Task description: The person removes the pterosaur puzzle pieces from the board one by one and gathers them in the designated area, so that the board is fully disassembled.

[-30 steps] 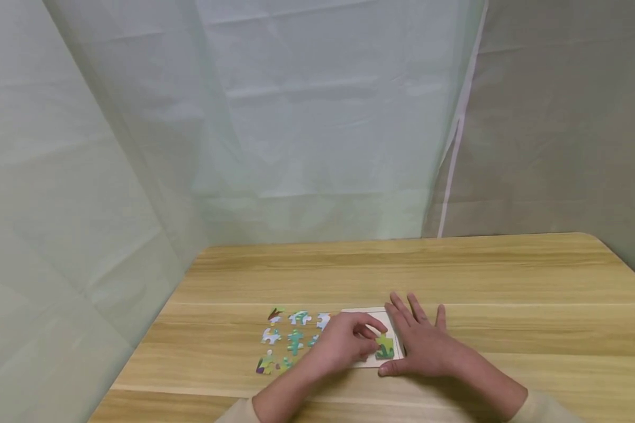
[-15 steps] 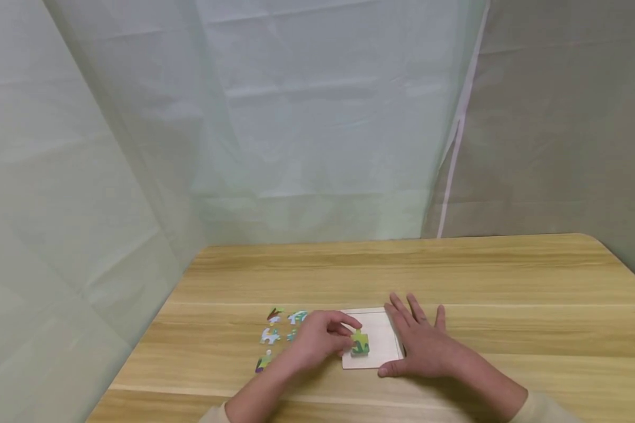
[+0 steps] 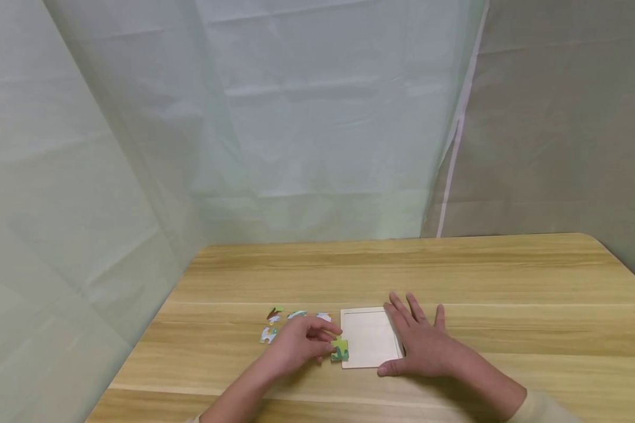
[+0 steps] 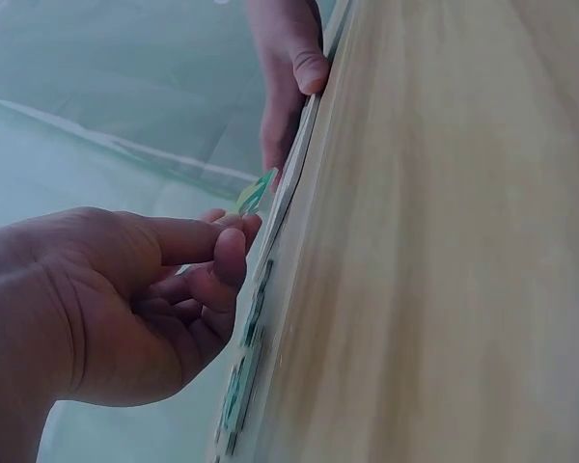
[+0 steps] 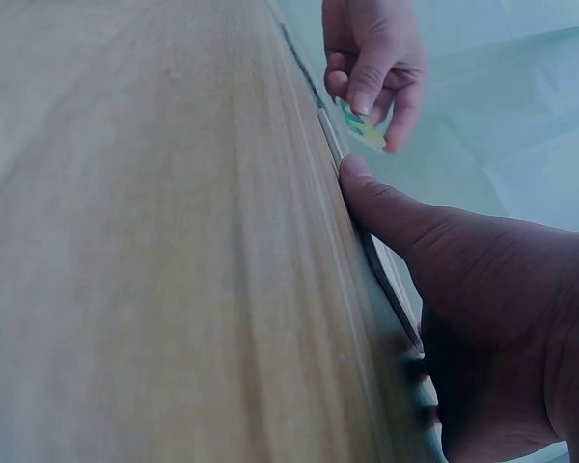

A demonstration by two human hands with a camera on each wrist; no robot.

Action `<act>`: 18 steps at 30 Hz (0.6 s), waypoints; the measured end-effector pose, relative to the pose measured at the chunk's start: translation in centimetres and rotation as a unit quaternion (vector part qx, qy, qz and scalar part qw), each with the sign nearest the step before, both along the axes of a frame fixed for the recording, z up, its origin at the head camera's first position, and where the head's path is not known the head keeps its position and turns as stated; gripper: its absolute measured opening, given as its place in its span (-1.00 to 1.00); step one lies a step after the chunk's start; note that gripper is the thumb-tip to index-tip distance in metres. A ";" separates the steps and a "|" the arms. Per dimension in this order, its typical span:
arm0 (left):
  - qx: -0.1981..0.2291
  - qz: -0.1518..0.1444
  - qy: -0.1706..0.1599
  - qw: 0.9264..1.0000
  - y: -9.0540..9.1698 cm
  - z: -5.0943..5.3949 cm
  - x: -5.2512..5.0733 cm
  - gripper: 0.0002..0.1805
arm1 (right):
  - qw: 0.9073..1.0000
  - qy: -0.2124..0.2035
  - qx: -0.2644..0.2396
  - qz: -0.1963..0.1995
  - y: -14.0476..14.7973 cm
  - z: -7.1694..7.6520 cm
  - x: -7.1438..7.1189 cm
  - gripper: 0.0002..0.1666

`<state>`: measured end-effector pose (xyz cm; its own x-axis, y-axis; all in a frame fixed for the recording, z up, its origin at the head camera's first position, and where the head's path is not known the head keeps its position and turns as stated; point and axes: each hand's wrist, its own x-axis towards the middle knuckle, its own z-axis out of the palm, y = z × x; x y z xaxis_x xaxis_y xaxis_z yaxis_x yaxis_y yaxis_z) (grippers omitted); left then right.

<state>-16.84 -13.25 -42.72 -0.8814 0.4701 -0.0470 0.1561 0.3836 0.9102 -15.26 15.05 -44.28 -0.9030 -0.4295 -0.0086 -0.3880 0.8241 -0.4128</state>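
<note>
My left hand (image 3: 298,345) pinches a green jigsaw puzzle piece (image 3: 340,349) between thumb and fingertips, at the left edge of a pale wooden puzzle tray (image 3: 369,339). In the left wrist view the piece (image 4: 257,193) is tilted and held off the table. Spread out along the tray's right edge, my right hand (image 3: 422,341) touches the frame, thumb at the near corner. The tray's inside shows bare wood. The right wrist view has the right thumb (image 5: 381,203) against the tray's edge.
Several loose puzzle pieces (image 3: 268,335) lie on the wooden table (image 3: 402,270) left of the tray, partly hidden by the left hand. Pale cloth (image 3: 317,117) hangs behind the table and to its left.
The left hand has moved left with the green puzzle piece, from over the tray's right side to its left edge, uncovering the tray. My right hand has stayed in place.
</note>
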 end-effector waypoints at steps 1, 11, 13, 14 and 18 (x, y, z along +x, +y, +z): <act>-0.001 0.000 -0.003 1.000 -0.2 0.0 0.1 -0.76 | 1.000 0.001 0.000 0.000 0.0 0.0 0.0 0.55; -0.017 -0.021 0.006 1.000 -2.3 0.2 0.5 -0.75 | 1.000 -0.002 -0.003 0.005 0.2 -0.3 -0.2 0.54; -0.028 -0.026 0.012 0.999 -2.6 0.4 0.6 -0.76 | 1.000 -0.004 -0.007 0.006 0.2 -0.2 -0.2 0.54; -0.034 -0.029 0.016 0.999 -2.7 0.4 0.6 -0.76 | 1.000 -0.005 -0.009 0.007 0.2 -0.2 -0.2 0.54; -0.055 -0.042 0.035 0.997 -3.1 0.6 0.7 -0.76 | 1.000 -0.001 -0.009 0.005 0.2 -0.2 -0.2 0.54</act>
